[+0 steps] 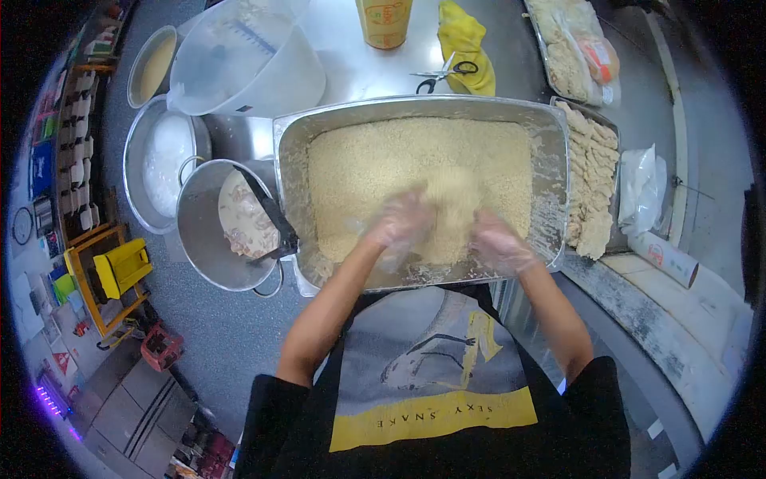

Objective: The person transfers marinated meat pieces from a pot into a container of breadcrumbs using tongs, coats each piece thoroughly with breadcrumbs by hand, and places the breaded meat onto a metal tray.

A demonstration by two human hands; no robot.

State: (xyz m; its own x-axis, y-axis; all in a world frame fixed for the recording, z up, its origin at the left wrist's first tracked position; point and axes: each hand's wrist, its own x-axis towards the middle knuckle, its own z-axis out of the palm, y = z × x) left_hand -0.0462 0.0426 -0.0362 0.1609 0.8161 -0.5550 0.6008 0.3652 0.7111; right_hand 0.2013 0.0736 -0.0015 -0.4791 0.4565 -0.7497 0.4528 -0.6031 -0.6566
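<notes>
A deep metal pan holds a thick layer of pale breadcrumbs. My left hand, in a clear plastic glove, is low over the crumbs near the pan's middle. My right hand, gloved the same way, is at the near right part of the pan. Between them a blurred heap of crumbs rises; whether a piece lies inside it is hidden. Motion smears the fingers of both hands. To the left, a metal pot contains pieces in milky liquid, with black-handled tongs across it.
Right of the pan, a tray holds rows of coated pieces. A large translucent tub, a metal bowl and a smaller bowl of yellowish liquid stand left. Scissors and a yellow cloth lie behind the pan.
</notes>
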